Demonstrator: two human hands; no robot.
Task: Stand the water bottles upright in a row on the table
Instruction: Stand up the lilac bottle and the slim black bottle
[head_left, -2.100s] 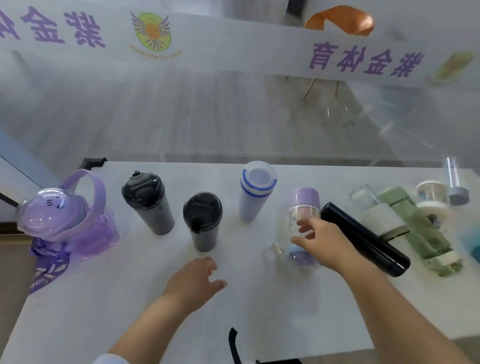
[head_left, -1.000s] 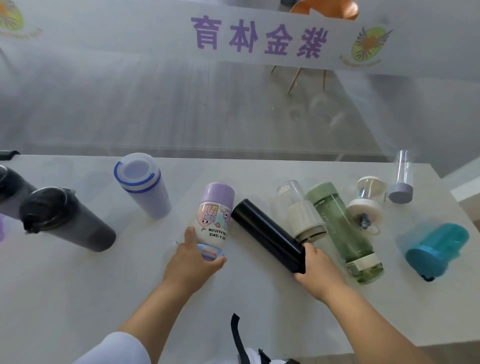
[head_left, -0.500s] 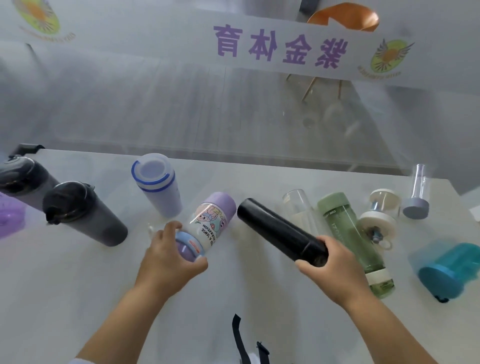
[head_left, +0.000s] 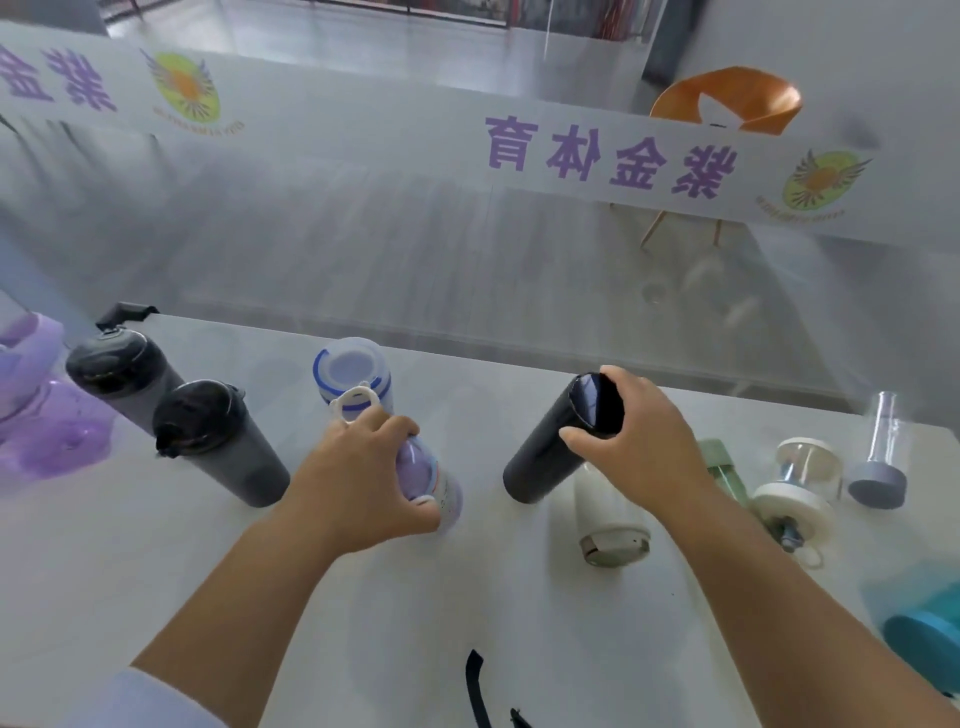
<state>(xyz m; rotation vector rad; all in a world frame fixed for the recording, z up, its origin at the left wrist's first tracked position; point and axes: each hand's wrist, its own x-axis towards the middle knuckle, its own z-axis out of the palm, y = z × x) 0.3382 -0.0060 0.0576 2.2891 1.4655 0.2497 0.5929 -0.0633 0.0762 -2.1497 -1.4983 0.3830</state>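
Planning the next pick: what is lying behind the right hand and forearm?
Behind the right hand, a white bottle and a green bottle lie flat. The arm covers most of the green one.

At your 12 o'clock, past the table's far edge, a frosted glass partition carries a white banner with purple characters and two green-yellow winged logos. At 1 o'clock behind it, an orange chair on wooden legs. At 6 o'clock, a black strap, near edge.
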